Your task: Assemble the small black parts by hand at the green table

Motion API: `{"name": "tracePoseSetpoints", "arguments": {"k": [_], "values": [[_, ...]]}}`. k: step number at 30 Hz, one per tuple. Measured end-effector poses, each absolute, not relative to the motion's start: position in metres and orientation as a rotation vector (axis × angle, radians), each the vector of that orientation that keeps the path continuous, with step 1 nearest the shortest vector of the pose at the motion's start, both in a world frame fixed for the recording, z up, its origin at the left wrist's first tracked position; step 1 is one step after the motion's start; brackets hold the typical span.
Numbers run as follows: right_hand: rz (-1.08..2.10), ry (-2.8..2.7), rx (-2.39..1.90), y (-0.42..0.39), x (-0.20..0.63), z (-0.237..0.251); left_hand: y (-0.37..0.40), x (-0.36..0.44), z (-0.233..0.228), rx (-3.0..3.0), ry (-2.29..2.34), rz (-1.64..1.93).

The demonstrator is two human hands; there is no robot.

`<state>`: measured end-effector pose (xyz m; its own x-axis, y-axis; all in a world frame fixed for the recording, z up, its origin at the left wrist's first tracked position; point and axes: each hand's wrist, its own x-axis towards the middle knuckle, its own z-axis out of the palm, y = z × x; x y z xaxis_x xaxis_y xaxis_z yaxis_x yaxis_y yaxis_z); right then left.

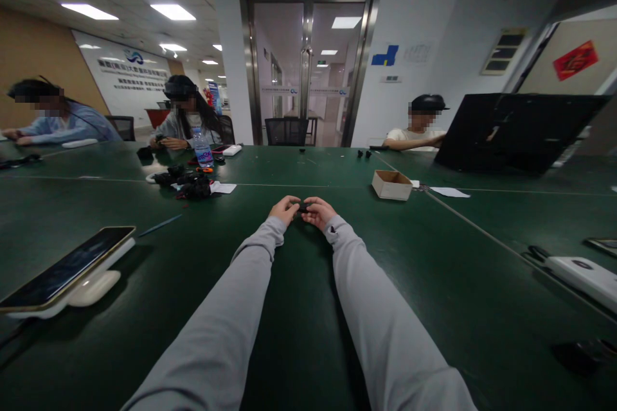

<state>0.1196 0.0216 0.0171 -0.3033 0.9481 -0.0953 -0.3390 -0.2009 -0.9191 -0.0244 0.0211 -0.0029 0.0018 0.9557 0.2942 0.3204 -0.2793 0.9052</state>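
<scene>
Green table (434,257) in a shared office. We pinch a small black part (303,207) between left hand (285,210) and right hand (317,212) at twelve o'clock; it could slip, landing unseen on dark felt.

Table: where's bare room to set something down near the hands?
Bare green table between the sleeves. Also open: the stretch between the right hand and the cardboard box, and between the left hand and the phone. Both hands grip a small black part. Crowded: the black parts pile far left.
</scene>
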Motion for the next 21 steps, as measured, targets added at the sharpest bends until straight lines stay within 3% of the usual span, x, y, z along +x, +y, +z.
{"name": "tracePoseSetpoints", "arguments": {"k": [21], "values": [[1.657, -1.057, -0.888, 0.022, 0.1192, 0.0149, 0.0191, -0.0228, 0.0022, 1.565, 1.314, 1.345]]}}
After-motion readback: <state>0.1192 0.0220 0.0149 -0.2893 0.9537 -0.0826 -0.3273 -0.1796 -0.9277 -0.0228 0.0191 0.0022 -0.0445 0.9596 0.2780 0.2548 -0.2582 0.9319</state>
